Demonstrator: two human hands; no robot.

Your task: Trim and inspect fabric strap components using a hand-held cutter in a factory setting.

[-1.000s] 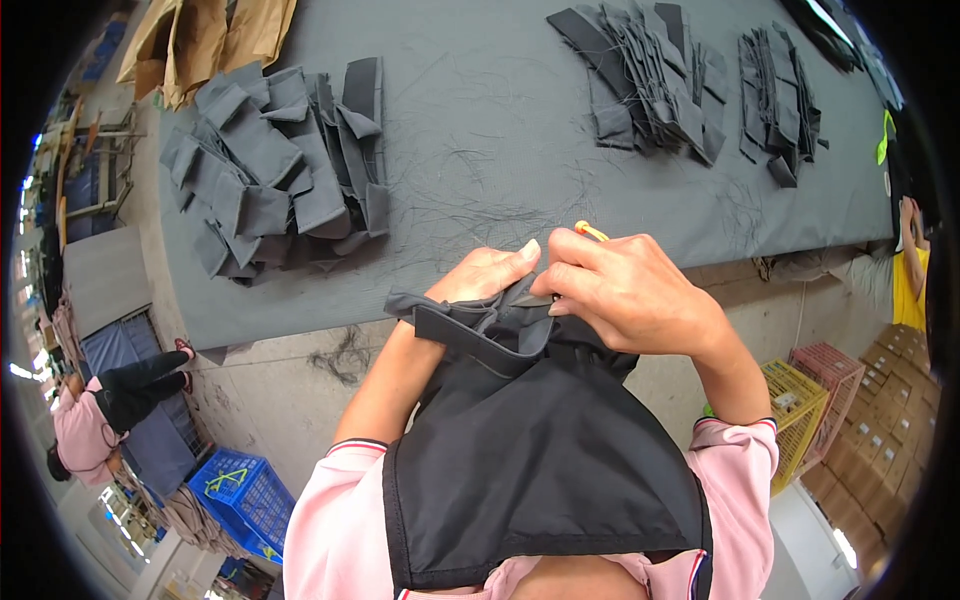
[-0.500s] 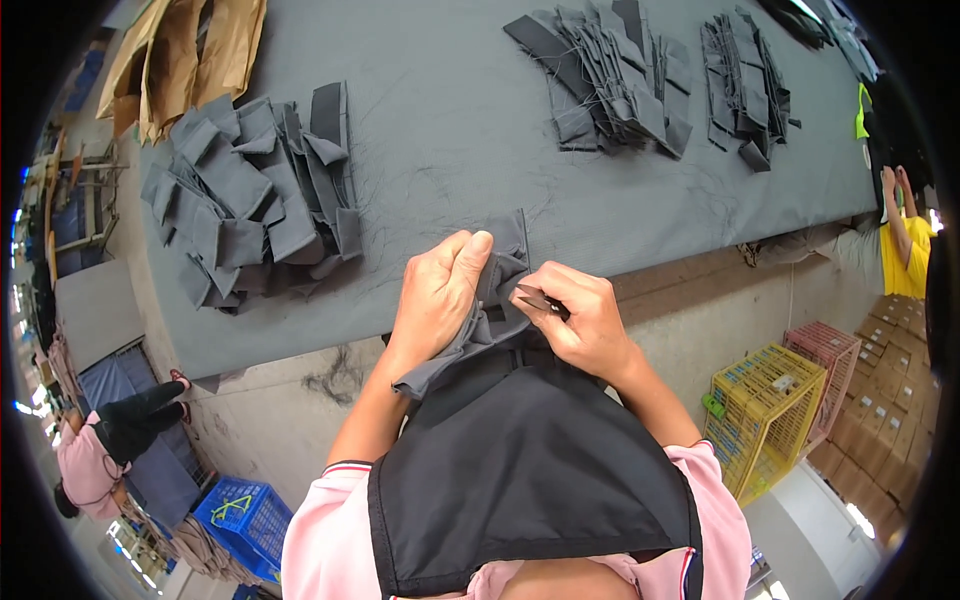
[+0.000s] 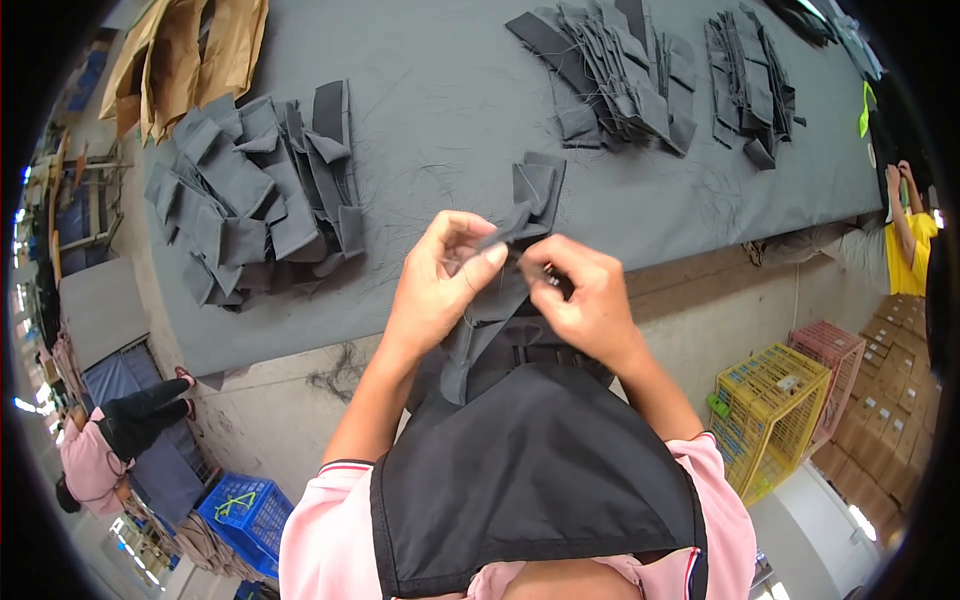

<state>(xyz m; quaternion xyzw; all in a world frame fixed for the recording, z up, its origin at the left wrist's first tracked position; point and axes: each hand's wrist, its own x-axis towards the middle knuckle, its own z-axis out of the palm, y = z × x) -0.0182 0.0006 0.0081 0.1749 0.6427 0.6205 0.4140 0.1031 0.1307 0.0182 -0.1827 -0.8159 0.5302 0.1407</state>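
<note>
My left hand (image 3: 432,285) pinches a dark grey sewn fabric strip (image 3: 540,185) between thumb and fingers near the table's front edge. One end of the strip lies folded on the cloth ahead of my hands; the other hangs down over my black apron (image 3: 530,460). My right hand (image 3: 588,296) is curled around small dark thread snips (image 3: 556,280), close beside the strip. Motion smears the fingertips and blades, so whether they touch the fabric cannot be made out.
The table's grey cover (image 3: 430,130) carries loose threads. A heap of grey fabric pieces (image 3: 235,200) lies left, two stacks (image 3: 620,80) (image 3: 750,75) far right, brown paper (image 3: 215,60) far left. Yellow crate (image 3: 765,410) and blue crate (image 3: 245,515) stand below; other people work both sides.
The strip has shifted, with more of it now lying on the table ahead of my hands. My left fingers have loosened and rearranged on it; my right hand has turned slightly.
</note>
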